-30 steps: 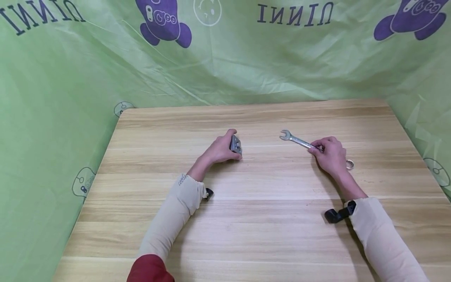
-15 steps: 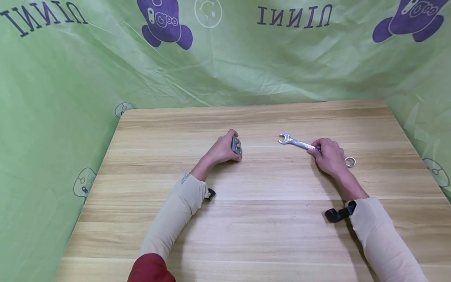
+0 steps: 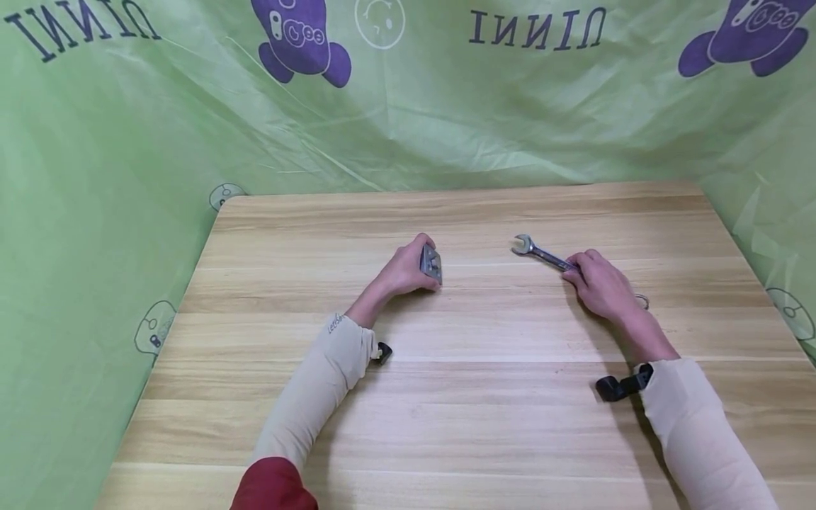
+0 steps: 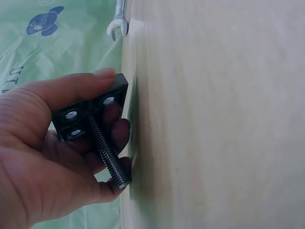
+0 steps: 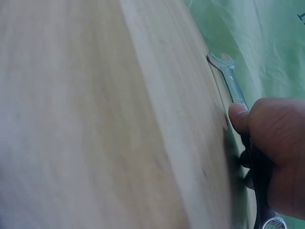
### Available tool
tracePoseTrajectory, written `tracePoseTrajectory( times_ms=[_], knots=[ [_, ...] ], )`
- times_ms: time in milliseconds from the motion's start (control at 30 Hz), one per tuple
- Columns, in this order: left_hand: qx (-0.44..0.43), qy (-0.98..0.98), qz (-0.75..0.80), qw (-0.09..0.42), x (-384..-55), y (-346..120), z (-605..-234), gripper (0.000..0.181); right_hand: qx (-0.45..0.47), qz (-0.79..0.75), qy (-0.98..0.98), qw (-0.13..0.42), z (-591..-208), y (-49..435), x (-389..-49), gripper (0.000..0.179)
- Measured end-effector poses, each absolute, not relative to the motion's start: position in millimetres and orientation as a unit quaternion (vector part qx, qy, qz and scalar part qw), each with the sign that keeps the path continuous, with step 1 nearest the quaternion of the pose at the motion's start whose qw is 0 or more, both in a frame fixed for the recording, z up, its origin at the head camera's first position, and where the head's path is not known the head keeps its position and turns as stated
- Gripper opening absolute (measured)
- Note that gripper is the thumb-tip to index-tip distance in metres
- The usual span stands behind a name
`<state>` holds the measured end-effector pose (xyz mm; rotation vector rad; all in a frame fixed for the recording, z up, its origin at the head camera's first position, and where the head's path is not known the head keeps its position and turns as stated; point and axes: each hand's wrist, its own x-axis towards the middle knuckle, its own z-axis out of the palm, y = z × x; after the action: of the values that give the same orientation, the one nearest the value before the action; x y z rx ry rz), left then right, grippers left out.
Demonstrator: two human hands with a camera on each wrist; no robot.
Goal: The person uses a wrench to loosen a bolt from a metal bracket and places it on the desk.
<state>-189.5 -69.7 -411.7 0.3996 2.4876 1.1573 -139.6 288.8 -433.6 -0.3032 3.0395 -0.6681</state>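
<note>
In the head view, my left hand grips a small dark metal block by its edges, near the middle of the table's far half. The left wrist view shows bright round spots on the block and a threaded rod jutting out of it, its tip close to the fingertips. Off to the right, my right hand holds a combination wrench round its shaft. The wrench's open end points left and away from me, while its ring end sticks out past the palm. A gap separates the wrench from the block.
A wood-grain table spreads beneath both hands. Green printed cloth hangs behind it and along both sides. Black camera mounts project from the beige sleeves.
My right hand has shifted slightly right with the wrench. The wrench now slants more steeply, its ring end mostly hidden behind the wrist. My left hand stays nearly still with the block.
</note>
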Motion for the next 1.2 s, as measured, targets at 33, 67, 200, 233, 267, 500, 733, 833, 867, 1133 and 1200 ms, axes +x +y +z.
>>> tracePoseTrajectory(
  times_ms=[33, 67, 200, 233, 267, 500, 733, 833, 867, 1133, 1200],
  knots=[
    [0.142, 0.881, 0.413, 0.184, -189, -70, -411, 0.075, -0.097, -0.213, 0.972, 0.014, -433, 289, -140, 0.027],
    [0.142, 0.879, 0.417, 0.183, -188, -70, -410, 0.075, -0.096, -0.212, 0.972, 0.021, -432, 289, -140, 0.026],
    [0.138, 0.875, 0.428, 0.177, -187, -71, -409, 0.074, -0.091, -0.212, 0.972, 0.041, -428, 289, -141, 0.024],
    [0.138, 0.874, 0.432, 0.175, -186, -71, -408, 0.073, -0.089, -0.214, 0.972, 0.044, -427, 289, -141, 0.023],
    [0.137, 0.873, 0.435, 0.173, -186, -71, -408, 0.073, -0.087, -0.215, 0.972, 0.047, -426, 289, -140, 0.023],
    [0.129, 0.861, 0.463, 0.165, -183, -75, -407, 0.073, -0.075, -0.238, 0.967, 0.042, -420, 286, -136, 0.027],
    [0.115, 0.843, 0.503, 0.155, -179, -77, -405, 0.075, -0.088, -0.236, 0.968, 0.002, -408, 275, -132, 0.03],
    [0.107, 0.829, 0.527, 0.153, -176, -79, -404, 0.075, -0.096, -0.246, 0.964, -0.017, -403, 267, -128, 0.03],
    [0.104, 0.824, 0.536, 0.151, -175, -79, -404, 0.075, -0.102, -0.251, 0.962, -0.024, -402, 264, -127, 0.03],
    [0.097, 0.776, 0.61, 0.124, -170, -82, -400, 0.077, -0.124, -0.307, 0.942, -0.049, -389, 235, -122, 0.032],
    [0.095, 0.766, 0.624, 0.123, -168, -82, -399, 0.077, -0.129, -0.321, 0.937, -0.049, -387, 227, -122, 0.033]
  ],
)
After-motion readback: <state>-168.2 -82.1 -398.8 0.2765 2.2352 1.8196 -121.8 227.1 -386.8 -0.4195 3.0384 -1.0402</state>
